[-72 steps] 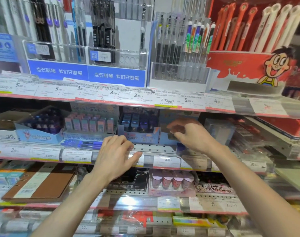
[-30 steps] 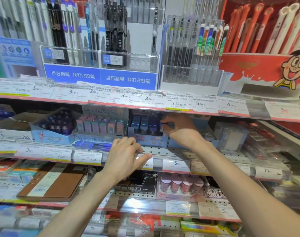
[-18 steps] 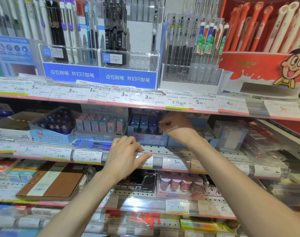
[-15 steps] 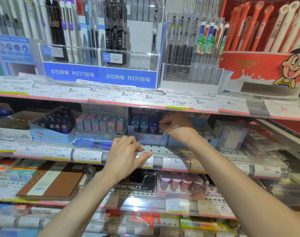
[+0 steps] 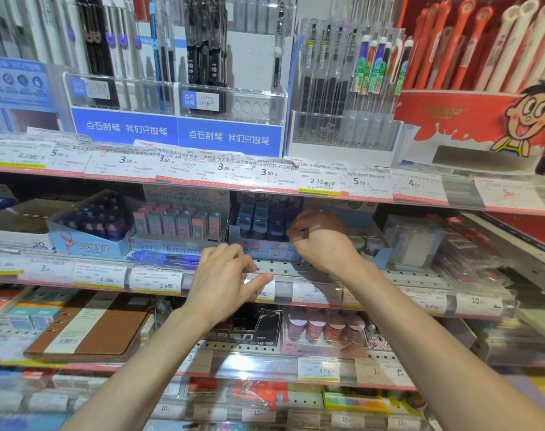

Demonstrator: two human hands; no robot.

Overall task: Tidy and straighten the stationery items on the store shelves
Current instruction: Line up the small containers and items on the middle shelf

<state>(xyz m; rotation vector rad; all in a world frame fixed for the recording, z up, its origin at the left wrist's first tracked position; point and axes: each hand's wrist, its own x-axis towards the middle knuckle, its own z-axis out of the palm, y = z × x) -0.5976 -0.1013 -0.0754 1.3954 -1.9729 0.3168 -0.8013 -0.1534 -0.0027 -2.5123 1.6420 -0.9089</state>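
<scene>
Head view, around: my right hand (image 5: 322,241) is in the blue box (image 5: 266,248) on the middle shelf (image 5: 296,267), under the upper shelf (image 5: 265,181); pastel box (image 5: 178,225) just left, grey box (image 5: 415,241) right.
My grip, right: fingers curled, pinching a small dark item I cannot make out.
My grip, left: left hand (image 5: 224,283) rests on the shelf rail, thumb straight across a price tag (image 5: 263,292).
Change: right hand has gone from the box's right side deeper into it; left has stayed put.
Room: upper shelf lip close over my right knuckles; bare perforated shelf strip between my hands.
</scene>
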